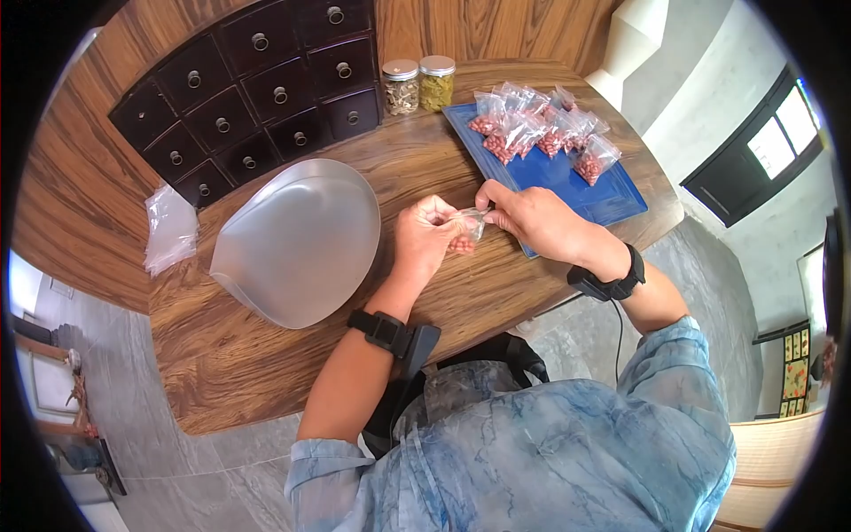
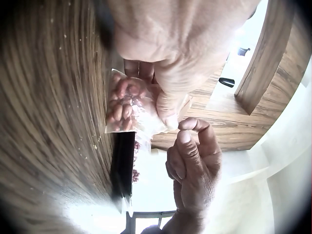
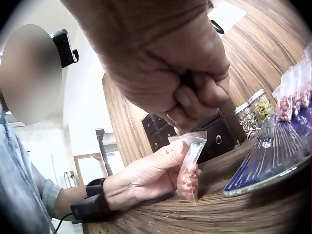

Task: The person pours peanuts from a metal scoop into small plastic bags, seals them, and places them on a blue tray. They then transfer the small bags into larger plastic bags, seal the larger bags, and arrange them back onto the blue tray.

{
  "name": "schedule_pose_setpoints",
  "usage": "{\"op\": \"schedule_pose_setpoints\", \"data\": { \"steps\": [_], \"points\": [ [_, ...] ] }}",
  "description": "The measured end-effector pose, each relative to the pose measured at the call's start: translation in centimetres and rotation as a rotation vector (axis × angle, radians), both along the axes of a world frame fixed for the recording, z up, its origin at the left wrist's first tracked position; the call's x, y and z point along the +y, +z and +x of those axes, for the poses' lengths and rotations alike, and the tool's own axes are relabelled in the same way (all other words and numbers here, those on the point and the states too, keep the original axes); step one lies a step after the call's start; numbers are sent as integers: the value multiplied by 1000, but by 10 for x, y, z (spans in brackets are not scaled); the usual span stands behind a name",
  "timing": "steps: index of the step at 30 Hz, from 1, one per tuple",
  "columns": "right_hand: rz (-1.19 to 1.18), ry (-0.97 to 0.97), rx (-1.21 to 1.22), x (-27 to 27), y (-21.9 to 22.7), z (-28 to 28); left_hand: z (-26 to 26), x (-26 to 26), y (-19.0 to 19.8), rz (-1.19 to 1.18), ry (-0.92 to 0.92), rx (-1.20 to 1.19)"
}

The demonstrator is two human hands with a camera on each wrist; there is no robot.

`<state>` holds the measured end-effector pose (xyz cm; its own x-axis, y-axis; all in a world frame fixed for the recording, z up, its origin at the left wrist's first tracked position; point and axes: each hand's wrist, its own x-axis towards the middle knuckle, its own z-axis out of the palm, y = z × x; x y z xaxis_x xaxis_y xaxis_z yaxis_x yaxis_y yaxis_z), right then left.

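- Flat clear bags [image 1: 170, 229] lie at nine o'clock from the small bag, near the table's edge.
- A metal pan [image 1: 306, 244] sits at nine o'clock, nearer in.
- The dark drawer cabinet [image 1: 257, 97] stands at ten o'clock.
- The left hand [image 1: 424, 234] grips the small bag, its thumb pressed against the film.
- Two lidded jars [image 1: 418, 87] stand between eleven and twelve.
- The small bag [image 1: 464, 241] is at the centre, upright just above the table [image 1: 461, 297] — reddish pieces fill its bottom.
- The right hand [image 1: 541, 217] has curled fingers at the bag's mouth — whether they pinch it, I cannot tell.
- Filled bags [image 1: 550, 133] cluster on the blue tray [image 1: 612, 206] between one and two.
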<state>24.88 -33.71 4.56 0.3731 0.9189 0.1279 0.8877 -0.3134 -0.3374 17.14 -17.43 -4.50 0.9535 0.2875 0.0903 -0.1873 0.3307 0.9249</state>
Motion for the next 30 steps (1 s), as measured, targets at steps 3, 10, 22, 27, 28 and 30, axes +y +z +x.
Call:
{"op": "schedule_pose_setpoints", "data": {
  "steps": [3, 10, 22, 27, 28, 30],
  "points": [
    [-20, 10, 19, 0, -1, 0, 0, 0, 1, 15, 1, -3],
    [-56, 41, 74, 3, 1, 1, 1, -1, -1, 33, 6, 2],
    [23, 139, 328, 4, 0, 0, -9, -3, 13, 137, -414, 117],
    [-78, 166, 225, 3, 2, -4, -15, 2, 24, 213, -450, 212],
    [-104, 171, 174, 3, 4, -5, -13, 2, 18, 248, -415, 138],
    [-71, 176, 244, -1, 6, -6, -6, -1, 8, 318, -344, -11]
  ]
}}
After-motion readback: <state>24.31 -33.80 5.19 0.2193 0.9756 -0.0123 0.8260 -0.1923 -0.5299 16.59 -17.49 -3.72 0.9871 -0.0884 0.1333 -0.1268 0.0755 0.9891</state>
